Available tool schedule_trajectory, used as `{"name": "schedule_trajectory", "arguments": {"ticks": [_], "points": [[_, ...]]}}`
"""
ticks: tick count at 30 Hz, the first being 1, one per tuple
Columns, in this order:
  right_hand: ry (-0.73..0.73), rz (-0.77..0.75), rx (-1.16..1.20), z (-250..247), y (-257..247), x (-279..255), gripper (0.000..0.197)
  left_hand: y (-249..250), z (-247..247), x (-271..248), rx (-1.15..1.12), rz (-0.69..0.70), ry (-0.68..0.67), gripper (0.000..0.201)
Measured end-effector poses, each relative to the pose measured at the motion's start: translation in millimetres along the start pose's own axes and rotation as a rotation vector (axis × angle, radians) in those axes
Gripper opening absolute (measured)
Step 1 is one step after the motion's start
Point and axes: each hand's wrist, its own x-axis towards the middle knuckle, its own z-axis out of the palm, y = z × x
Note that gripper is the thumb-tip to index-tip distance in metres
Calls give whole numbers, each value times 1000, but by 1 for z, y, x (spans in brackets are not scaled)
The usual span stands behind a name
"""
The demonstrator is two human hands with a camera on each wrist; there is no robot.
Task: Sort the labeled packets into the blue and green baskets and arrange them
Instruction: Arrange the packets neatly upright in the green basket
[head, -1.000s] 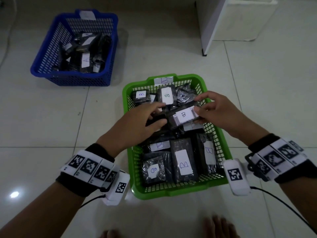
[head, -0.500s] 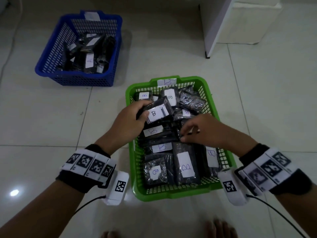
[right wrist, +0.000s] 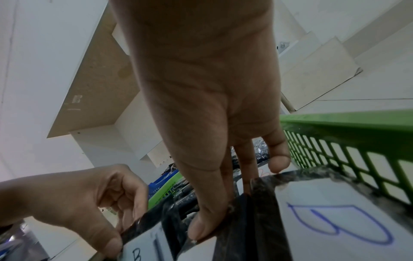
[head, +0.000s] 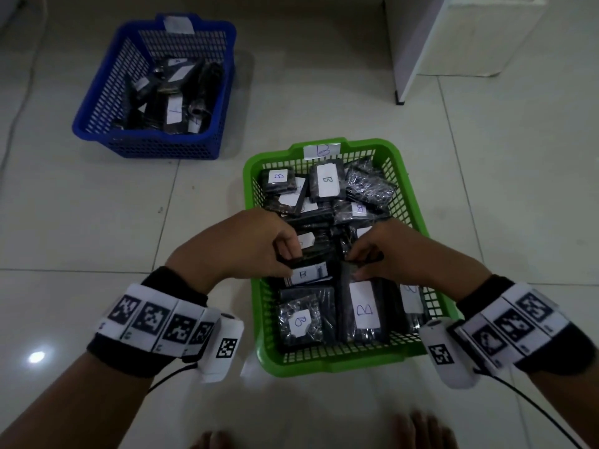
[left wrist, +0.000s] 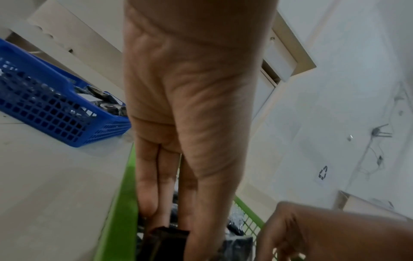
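A green basket marked B sits in front of me on the floor, packed with several black packets bearing white B labels. My left hand pinches a small B packet near the basket's middle. My right hand, close beside it, pinches the top edge of a larger B packet. In the right wrist view the thumb and fingers of my right hand clamp that packet. A blue basket with several dark packets stands at the far left.
A white cabinet stands at the back right on the pale tiled floor. A cable runs along the far left. My feet show at the bottom edge, just in front of the green basket.
My left hand has brought the small B packet from the basket's far left toward me, down into the middle. My right hand now pinches the larger packet's top edge.
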Motion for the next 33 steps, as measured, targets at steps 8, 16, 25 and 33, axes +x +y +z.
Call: {"name": "schedule_trajectory", "arguments": {"ticks": [8,16,25,33], "points": [[7,2,-23,2,-2,1,36,2,17,11,264,63,-3,20],[221,23,-12,-13,5,-2,18,-8,-20,24,218,-13,495,30],[291,62,-34,-23,19,-5,15,-21,-11,59,512,-182,469,44],[-22,-7,-106,1,12,-14,28,-8,-17,43,32,-7,662,50]]}}
